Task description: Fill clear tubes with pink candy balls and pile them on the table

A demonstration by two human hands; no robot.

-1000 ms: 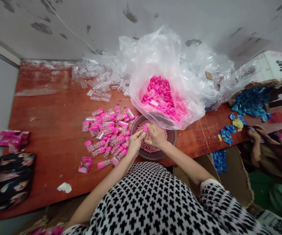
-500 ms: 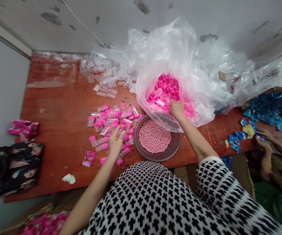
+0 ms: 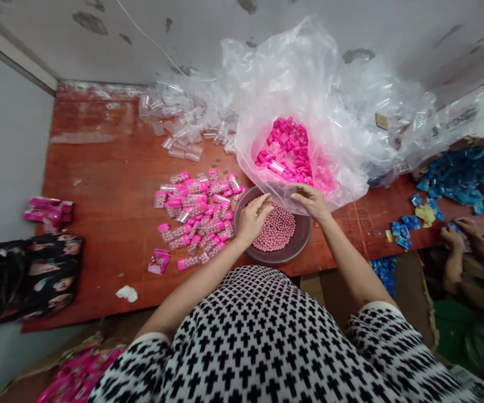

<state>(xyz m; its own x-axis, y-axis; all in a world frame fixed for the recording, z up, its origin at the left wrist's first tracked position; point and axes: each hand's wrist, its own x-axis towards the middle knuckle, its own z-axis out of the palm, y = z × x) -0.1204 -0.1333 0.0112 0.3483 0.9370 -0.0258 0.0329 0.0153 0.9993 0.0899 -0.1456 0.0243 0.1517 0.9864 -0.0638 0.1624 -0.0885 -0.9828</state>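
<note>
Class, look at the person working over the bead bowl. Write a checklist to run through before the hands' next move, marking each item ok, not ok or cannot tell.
1. Beads available: ok; pink beads lie in the bowl.
2. Bowl fully uncovered: not ok; the plastic bag's front edge overhangs its far side.
3. Bag mouth open: ok; pink pieces show inside.
4. Bottles outside the bowl: ok; the pink-capped bottles lie on the table to its left.
5. Left hand empty: cannot tell; it is over the bowl, fingers curled.
6. Right hand empty: cannot tell; it is at the bag's front edge, its grip unclear.
</note>
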